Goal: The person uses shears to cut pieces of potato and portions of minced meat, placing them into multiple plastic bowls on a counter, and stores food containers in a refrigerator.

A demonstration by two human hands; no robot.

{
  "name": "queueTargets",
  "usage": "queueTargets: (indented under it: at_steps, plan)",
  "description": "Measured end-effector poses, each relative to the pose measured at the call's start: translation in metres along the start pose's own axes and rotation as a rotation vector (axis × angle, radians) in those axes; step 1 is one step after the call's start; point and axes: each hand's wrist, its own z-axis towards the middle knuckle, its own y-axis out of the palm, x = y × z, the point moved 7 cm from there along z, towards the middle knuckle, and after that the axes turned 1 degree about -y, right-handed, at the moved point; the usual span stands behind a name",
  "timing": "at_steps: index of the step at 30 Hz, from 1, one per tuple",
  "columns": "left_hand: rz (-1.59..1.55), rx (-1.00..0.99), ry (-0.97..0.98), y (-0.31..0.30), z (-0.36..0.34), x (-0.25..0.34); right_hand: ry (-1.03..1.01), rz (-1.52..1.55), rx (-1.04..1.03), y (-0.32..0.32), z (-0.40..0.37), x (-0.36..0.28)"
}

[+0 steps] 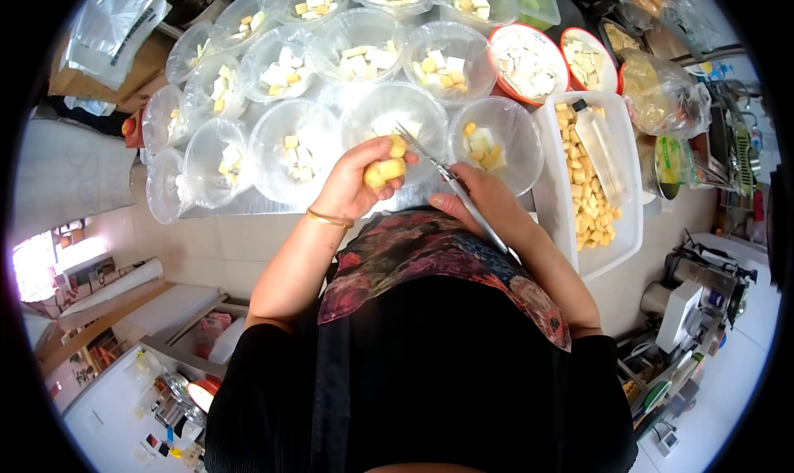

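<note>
Several yellow chunks (pixel 385 172) are held in the fingers of my left hand (pixel 354 179), above the front row of bowls. My right hand (pixel 488 198) is closed around long metal tongs (pixel 470 200), whose tips point up and left, close to the chunks. Beneath the tips is a plastic-lined bowl (pixel 364 113) with pale pieces in it. Just beyond my right hand stands another lined bowl (pixel 521 121) holding white and yellow pieces. To the right, a white tub (pixel 631 217) contains many yellow chunks (pixel 589 217) and a clear bottle-like object (pixel 601 155).
More lined bowls (pixel 289 146) stand in rows on the metal table (pixel 240 204). Two red-rimmed bowls of pale slices (pixel 529 64) (pixel 587 62) are at the back right. Plastic bags (pixel 664 93) lie beyond them, and a cardboard box (pixel 99 76) is at the left.
</note>
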Motion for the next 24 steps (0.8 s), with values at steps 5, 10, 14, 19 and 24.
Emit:
queueTargets:
  at_steps: [5,10,14,19,24]
  plan:
    - [0.113,-0.085,0.000,0.005,-0.004,-0.001,-0.004,0.074,0.087,-0.006,0.000,0.003]
    - [0.124,-0.046,-0.144,0.004,0.002,-0.030,0.031,0.335,0.132,-0.010,0.022,0.000]
    - [0.123,-0.116,-0.225,0.011,0.003,-0.034,0.007,0.327,0.029,-0.005,0.036,-0.012]
    - [0.059,-0.106,-0.124,0.014,0.001,-0.031,-0.037,0.424,0.140,-0.003,0.034,-0.002]
    - [0.006,-0.003,0.140,-0.009,0.006,-0.013,0.011,0.268,0.177,0.000,0.041,-0.001]
